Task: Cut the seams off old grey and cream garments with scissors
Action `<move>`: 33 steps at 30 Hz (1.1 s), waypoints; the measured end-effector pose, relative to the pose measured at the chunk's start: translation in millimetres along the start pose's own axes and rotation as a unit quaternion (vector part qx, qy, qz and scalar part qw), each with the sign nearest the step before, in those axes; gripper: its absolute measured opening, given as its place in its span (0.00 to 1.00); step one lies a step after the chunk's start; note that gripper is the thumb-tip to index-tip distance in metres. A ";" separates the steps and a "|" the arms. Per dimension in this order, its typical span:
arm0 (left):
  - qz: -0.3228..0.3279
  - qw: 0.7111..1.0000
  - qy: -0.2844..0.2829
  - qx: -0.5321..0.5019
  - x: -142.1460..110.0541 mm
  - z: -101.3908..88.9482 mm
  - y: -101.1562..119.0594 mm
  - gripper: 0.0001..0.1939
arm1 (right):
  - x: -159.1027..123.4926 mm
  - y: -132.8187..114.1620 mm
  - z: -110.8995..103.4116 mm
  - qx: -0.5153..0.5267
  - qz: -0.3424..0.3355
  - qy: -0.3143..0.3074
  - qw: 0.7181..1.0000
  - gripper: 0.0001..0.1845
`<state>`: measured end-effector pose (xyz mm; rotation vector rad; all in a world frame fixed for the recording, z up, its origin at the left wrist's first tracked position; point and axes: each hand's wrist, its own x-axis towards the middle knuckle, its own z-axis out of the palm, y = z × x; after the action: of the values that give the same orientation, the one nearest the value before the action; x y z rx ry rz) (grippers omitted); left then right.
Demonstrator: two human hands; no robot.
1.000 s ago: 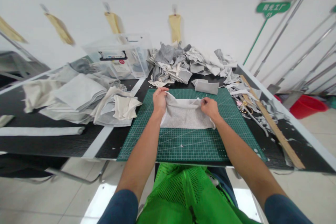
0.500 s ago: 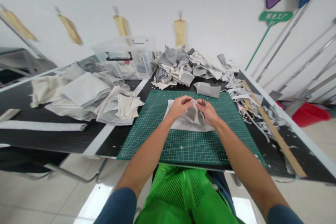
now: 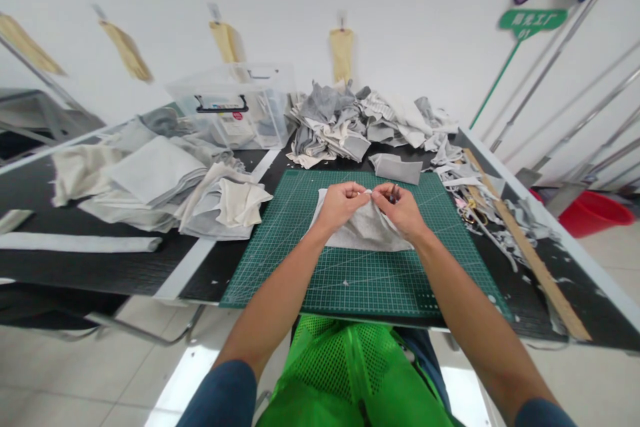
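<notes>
A light grey piece of cloth [image 3: 367, 232] lies on the green cutting mat [image 3: 280, 253], its upper edge lifted into a fold. My left hand [image 3: 342, 205] pinches that raised edge between thumb and fingers. Close against it, my right hand [image 3: 403, 212] grips the same edge, the two sets of fingertips almost meeting. Something small and dark shows at the right hand's fingers; I cannot tell what it is. Just beyond the hands, a folded grey cloth piece [image 3: 397, 168] rests at the mat's far edge.
Stacked cloth [image 3: 157, 170] lies left of the mat, beside a white roll [image 3: 80, 242]. Behind are a clear plastic box [image 3: 230, 110] and a heap of grey scraps [image 3: 330, 117]. On the right are a wooden ruler [image 3: 527, 243], scissors [image 3: 467, 213] and offcuts.
Both hands keep hold of the cloth's raised edge, and the fingertips have come closer together. The view has shifted slightly.
</notes>
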<state>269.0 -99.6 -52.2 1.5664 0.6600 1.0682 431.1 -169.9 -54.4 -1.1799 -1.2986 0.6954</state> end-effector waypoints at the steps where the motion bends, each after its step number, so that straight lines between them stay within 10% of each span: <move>1: -0.001 1.000 -0.001 0.000 -0.8 0.1 1.0 0.09 | -0.4 -0.1 -0.3 0.006 0.012 0.002 1.000 0.20; 12: 0.016 1.000 0.008 0.014 -3.1 3.0 8.2 0.07 | -5.4 -10.9 0.7 0.054 0.005 -0.022 0.998 0.21; 23: -0.057 0.985 -0.109 -0.121 -0.3 -7.2 6.2 0.12 | -3.6 -7.3 2.3 0.123 0.084 -0.009 0.989 0.21; 33: -0.047 0.995 -0.003 -0.093 5.8 -4.4 0.9 0.07 | -0.9 3.9 1.7 0.091 0.036 0.018 0.995 0.21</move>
<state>267.5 -92.9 -49.6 1.3640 0.6062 1.0237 430.1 -169.1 -58.6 -1.0898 -1.1423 0.8227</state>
